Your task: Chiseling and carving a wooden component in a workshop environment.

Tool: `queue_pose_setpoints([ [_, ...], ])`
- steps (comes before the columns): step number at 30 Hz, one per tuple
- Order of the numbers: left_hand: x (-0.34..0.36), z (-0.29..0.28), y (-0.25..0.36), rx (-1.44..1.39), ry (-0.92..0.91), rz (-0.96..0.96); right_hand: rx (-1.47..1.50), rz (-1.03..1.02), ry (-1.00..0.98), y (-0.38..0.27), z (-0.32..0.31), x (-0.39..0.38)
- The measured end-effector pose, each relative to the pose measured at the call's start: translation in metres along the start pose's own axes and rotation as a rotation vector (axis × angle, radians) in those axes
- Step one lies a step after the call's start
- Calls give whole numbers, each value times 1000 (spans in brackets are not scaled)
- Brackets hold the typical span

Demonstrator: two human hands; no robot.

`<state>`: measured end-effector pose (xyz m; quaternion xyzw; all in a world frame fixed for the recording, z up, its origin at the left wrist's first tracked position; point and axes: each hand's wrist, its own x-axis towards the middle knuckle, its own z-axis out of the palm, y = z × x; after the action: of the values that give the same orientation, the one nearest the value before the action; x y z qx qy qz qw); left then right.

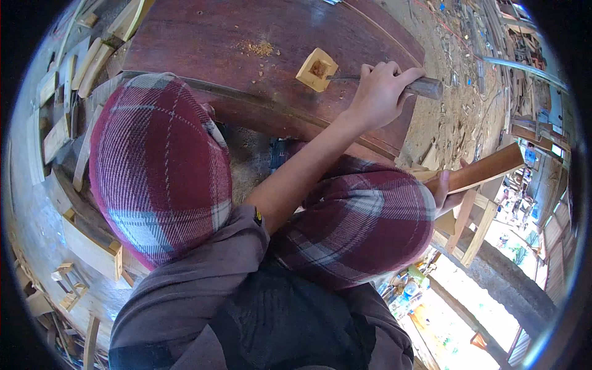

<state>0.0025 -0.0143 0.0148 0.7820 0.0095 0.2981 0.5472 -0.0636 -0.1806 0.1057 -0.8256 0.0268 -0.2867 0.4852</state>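
a broad, dark reddish-brown wooden bench (203, 37); past its right edge, the right hand (445, 190) grasps a long brown wooden bar (487, 168). over the bench's right end, the left hand (387, 92) clenches a slim metal tool with a round greyish-brown handle (425, 88), its tip at the small pale-yellow square-hollowed wooden block (317, 70) on the bench.

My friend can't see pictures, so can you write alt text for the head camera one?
A seated person's left hand holds a wooden-handled tool, its blade at a small hollowed wood block on a reddish-brown board. The right hand holds a wooden bar beside a plaid-covered knee.
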Motion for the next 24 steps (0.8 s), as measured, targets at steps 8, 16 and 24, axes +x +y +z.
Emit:
queue_pose_setpoints([
  [8,-2,1,-4,6,-18,-19,-139,-101,-143,49,-39,33],
  [16,-4,10,-2,9,-36,-4,-481,308,-278,27,31,-17],
  [24,0,9,4,-54,16,-2,328,209,-860,139,-95,81],
])
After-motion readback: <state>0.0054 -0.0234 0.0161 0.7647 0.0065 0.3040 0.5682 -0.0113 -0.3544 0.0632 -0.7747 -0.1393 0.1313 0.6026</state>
